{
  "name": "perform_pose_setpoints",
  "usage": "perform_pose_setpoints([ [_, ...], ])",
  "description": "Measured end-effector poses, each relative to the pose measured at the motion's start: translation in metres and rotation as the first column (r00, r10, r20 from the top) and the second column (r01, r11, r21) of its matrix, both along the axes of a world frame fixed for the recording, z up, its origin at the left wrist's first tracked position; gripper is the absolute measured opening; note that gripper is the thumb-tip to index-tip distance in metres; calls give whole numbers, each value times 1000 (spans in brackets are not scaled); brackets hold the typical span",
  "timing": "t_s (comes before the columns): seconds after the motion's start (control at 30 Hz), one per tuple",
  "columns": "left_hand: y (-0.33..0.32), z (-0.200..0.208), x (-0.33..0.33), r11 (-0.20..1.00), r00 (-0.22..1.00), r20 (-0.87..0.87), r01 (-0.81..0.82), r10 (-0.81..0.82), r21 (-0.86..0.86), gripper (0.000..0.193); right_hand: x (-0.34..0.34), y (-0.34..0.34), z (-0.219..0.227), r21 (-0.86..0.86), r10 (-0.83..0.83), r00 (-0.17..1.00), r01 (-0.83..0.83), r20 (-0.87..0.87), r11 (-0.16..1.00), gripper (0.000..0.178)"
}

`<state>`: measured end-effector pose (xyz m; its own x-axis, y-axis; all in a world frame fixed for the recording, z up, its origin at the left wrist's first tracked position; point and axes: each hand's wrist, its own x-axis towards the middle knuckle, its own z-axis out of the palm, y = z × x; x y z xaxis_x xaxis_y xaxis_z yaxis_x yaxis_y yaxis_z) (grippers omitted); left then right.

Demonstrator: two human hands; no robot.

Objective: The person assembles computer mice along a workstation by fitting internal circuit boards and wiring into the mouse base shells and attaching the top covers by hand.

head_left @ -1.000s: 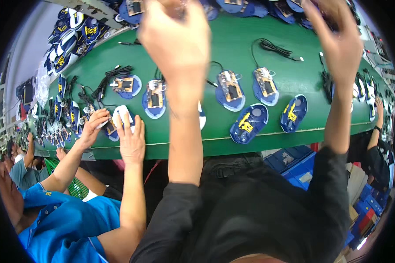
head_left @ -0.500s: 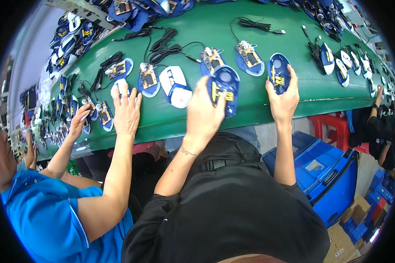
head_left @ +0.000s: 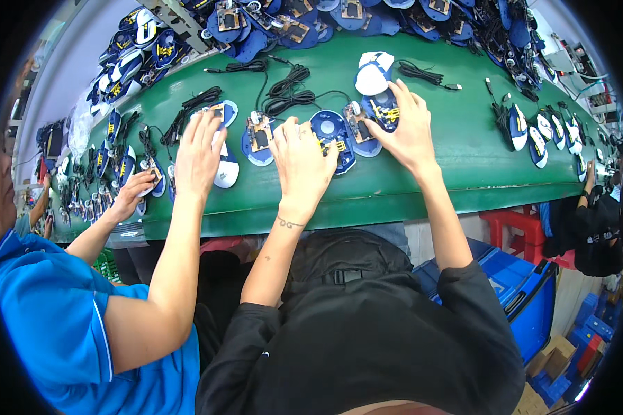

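Pressing left hand (head_left: 301, 162) flat, fingers spread, on blue mouse base (head_left: 333, 138); right hand (head_left: 408, 131) spread over next base (head_left: 383, 111). Keep both steady on table (head_left: 464, 159), w/o snagging cables (head_left: 284, 90).

This is a factory assembly line for computer mice. A long green conveyor belt (head_left: 422, 173) crosses the upper half of the frame, strewn with blue mouse bases (head_left: 332, 135) showing bare circuit boards, white top shells (head_left: 372, 72) and coiled black cables (head_left: 287, 86). Several workers sit side by side along it, one in a blue uniform shirt (head_left: 55, 332) at lower left. Blue plastic crates (head_left: 526, 290) stand under the belt at lower right.
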<state>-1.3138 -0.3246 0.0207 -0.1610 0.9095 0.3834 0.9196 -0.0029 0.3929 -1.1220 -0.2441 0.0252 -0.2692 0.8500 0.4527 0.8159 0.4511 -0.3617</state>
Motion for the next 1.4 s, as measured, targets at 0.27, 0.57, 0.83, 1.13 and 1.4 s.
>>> perform_pose_setpoints([
  [0.27, -4, -16, 15, 997, 991, 129, -40, 32, 62, 51, -36, 85, 28, -145, -51, 953, 99, 300, 985, 82],
  [0.57, -28, -23, 20, 971, 964, 259, -6, -58, 239, 42, -64, 102, 35, -202, 63, 997, -69, -35, 977, 64],
  [0.83, -31, -31, 17, 974, 957, 278, 24, -88, 227, 43, -74, 127, 84, -334, -153, 307, -713, -939, 616, 49],
  [1.13, -34, -28, 10, 973, 940, 318, 55, -126, 226, 42, -201, 229, 171, -174, 79, 304, -716, -949, 676, 45],
  [1.4, -31, -26, 6, 971, 922, 352, 86, -163, 223, 40, -387, 350, 224, 472, 505, 815, -578, 284, 666, 44],
])
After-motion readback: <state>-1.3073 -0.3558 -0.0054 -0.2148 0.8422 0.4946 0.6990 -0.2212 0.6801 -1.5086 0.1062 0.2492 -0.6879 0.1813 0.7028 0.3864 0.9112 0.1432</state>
